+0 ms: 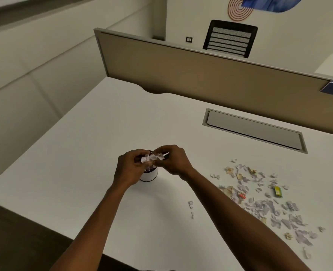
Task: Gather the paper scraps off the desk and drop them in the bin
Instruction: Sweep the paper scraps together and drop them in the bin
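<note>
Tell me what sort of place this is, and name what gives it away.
Most likely an office cubicle. A white desk is backed by a tan partition panel, with a cable-access flap set into the desktop and a black mesh office chair beyond the divider.

White scraps (267, 202) litter desk (83, 133) beside bin (149, 176).

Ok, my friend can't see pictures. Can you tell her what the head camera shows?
Both hands, the left hand and right hand, hold a bunch of paper scraps above a small white bin on a white desk. Many more scraps lie scattered to the right.
</note>
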The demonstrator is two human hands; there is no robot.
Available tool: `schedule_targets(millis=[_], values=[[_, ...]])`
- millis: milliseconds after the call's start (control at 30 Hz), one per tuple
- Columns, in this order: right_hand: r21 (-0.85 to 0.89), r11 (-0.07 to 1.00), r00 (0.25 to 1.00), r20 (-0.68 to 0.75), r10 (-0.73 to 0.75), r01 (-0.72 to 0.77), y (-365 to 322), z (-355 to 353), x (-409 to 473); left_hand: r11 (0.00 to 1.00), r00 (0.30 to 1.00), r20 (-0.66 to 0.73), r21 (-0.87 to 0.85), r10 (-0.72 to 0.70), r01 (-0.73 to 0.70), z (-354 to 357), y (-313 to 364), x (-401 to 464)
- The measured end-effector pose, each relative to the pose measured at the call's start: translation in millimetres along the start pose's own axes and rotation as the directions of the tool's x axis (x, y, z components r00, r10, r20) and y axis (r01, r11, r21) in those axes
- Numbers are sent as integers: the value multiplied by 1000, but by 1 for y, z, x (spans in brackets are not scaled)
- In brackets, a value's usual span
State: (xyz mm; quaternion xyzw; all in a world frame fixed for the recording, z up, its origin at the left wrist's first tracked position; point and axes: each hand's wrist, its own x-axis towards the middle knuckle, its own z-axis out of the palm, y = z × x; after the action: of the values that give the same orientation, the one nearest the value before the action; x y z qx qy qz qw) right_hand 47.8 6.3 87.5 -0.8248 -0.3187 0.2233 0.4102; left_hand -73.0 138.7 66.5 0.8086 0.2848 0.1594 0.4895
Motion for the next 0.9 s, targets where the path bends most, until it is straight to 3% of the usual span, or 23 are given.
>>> schedule_targets(millis=[267,533,700,800,900], values=[[-302,943,990,43,-133,140,-9,19,8,986,999,-25,163,34,-30,3,-10,2],[-344,910,972,54,-229,234,-6,19,1,958,994,-34,271,106,-93,8,-7,0],[-218,966,974,-141,-175,142,19,2,-26,949,991,-68,304,114,-88,9,-4,-6],[-171,985,958,-278,-70,22,55,-16,-62,948,965,-105,241,239,-208,19,1,-19],[-174,976,916,-398,52,-131,98,-35,-104,942,948,-12,119,318,-314,45,3,-39]])
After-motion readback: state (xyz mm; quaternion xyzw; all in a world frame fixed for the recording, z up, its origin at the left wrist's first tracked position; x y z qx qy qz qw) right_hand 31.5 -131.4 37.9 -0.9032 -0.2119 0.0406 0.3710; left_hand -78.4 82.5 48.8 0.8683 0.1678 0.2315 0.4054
